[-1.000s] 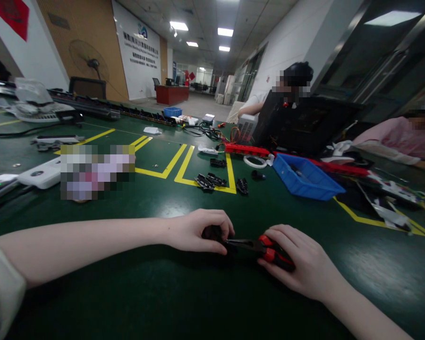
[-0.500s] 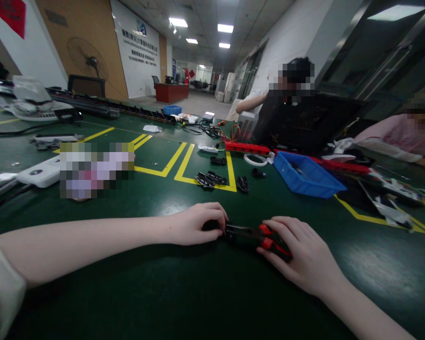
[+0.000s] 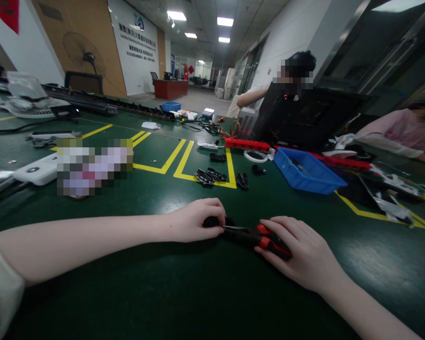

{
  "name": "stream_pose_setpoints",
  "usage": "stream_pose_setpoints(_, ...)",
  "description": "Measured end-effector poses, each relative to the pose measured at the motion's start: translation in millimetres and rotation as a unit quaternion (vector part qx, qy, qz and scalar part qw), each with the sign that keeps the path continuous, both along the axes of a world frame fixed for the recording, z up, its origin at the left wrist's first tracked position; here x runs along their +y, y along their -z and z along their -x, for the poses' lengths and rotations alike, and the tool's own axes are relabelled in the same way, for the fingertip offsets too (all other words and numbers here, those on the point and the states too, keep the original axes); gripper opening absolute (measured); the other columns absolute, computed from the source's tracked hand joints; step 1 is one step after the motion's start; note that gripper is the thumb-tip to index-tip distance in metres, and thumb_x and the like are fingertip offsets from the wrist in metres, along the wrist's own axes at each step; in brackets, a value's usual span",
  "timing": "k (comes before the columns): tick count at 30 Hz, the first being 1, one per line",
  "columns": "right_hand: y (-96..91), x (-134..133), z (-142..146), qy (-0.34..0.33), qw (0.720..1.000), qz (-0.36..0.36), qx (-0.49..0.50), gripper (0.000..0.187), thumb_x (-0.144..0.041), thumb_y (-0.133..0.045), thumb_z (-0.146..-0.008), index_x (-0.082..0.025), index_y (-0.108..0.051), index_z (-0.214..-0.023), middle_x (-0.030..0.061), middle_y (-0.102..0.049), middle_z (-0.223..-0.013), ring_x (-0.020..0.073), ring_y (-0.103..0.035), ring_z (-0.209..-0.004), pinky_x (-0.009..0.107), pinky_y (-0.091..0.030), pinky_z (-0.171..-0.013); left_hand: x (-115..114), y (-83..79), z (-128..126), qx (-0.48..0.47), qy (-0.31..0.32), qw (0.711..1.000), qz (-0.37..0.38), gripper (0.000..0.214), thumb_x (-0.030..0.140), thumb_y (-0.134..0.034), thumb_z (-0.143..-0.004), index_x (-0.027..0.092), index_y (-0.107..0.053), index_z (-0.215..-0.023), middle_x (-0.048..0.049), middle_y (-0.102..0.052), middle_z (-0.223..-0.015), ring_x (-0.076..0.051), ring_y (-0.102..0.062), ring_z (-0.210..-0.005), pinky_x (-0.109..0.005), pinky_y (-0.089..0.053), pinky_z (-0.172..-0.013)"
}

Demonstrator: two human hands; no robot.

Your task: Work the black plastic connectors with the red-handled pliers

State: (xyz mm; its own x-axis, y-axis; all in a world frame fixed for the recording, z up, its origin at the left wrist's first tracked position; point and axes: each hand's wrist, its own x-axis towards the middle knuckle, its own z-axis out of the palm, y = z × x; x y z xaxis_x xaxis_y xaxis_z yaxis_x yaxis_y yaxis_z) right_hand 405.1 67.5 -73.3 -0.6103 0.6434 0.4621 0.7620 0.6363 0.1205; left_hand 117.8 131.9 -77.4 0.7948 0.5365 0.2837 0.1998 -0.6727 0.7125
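In the head view, my left hand (image 3: 198, 219) has its thumb and fingers pinched around a small black part (image 3: 229, 221), mostly hidden by the fingertips. A pair of pliers (image 3: 264, 242) with red and black handles is gripped in my right hand (image 3: 304, 250). Its jaws point left and reach the black part close to my left fingertips. Whether the jaws are clamped on it I cannot tell. Several small black plastic pieces (image 3: 204, 176) lie on the green table (image 3: 156, 288) beyond my hands.
A blue bin (image 3: 310, 177) sits beyond my right hand, with a white ring (image 3: 255, 156) to its left. Yellow tape (image 3: 189, 178) marks the table. At left lie a white power strip (image 3: 38, 170) and a blurred object (image 3: 99, 171). Two people are across the table.
The pliers' jaws have shifted slightly left, closer to my left fingertips, and their metal tip shows more brightly. Both hands keep their grip and almost the same place.
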Motion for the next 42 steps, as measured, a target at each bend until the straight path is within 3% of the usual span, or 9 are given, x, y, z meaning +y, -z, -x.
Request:
stream_pose_setpoints(15,-8.7,1.6,-5.8,-0.015,0.999,0.032,-0.008,0.029,-0.041,-0.059,-0.088,-0.017,-0.062,-0.104,0.0101,-0.068,-0.095,0.0196,-0.065,-0.077,0.032,-0.055,-0.066,1.8,0.0,0.0,0.029,0.021,0.998,-0.051,0.006,0.021,-0.065,-0.09,0.016,-0.064,-0.094,-0.0082,-0.059,-0.112,-0.02,-0.059,-0.102,-0.035,-0.049,-0.088)
stream_pose_setpoints(21,-7.2,1.0,-6.2,-0.014,0.999,0.039,-0.009,0.029,-0.042,-0.057,-0.089,-0.017,-0.062,-0.104,0.01,-0.068,-0.094,0.0194,-0.066,-0.076,0.031,-0.055,-0.065,2.4,2.7,0.8,0.058,0.017,0.993,-0.106,0.019,0.029,-0.071,-0.087,0.017,-0.062,-0.097,-0.0087,-0.059,-0.115,-0.023,-0.059,-0.102,-0.036,-0.048,-0.086)
stream_pose_setpoints(42,-7.0,-2.9,-2.0,0.001,0.999,0.045,-0.014,0.03,-0.042,-0.057,-0.09,-0.016,-0.061,-0.104,0.0096,-0.066,-0.094,0.0195,-0.065,-0.075,0.032,-0.054,-0.064,2.9,6.1,0.9,0.07,0.02,0.986,-0.147,0.017,0.023,-0.065,-0.091,0.018,-0.058,-0.107,-0.0073,-0.059,-0.112,-0.021,-0.058,-0.101,-0.034,-0.047,-0.084)
